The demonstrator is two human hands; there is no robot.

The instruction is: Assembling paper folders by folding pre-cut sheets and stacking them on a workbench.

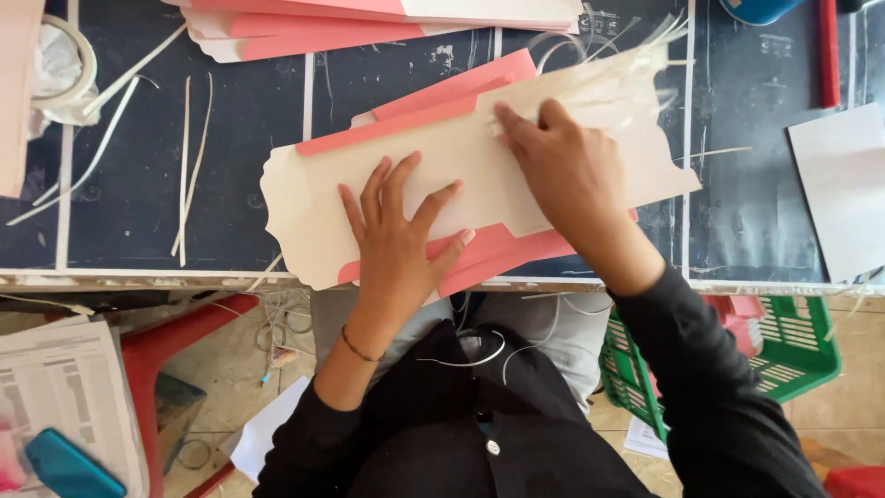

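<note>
Clearly, the left hand (398, 242) lay flat with its fingers spread wide, pressing down on the cardboard piece (313, 194). This piece was a cream sheet with wavy cut ends and pink flaps, and it rested under both hands on the dark table (147, 203), near the person's body. The right hand (564, 171) was beside it, a little farther, with its fingers bent and the fingertips pushing on the sheet near the white paper strips (618, 83). It held nothing; it only pressed.

To do this pressing well, I think the left palm should hold the sheet steady, so the flaps do not shift, while the right fingers rub firmly along the fold.

Left of the left hand, loose white strips (189, 166) lay on the table, and further left was a roll of tape (64, 65). Beyond both hands, a stack of pink and cream sheets (369, 23) waited. Right of the right hand lay a plain grey sheet (843, 189), and lower right stood a green basket (784, 346). Lower left, a printed paper (60, 387) showed small rows.
</note>
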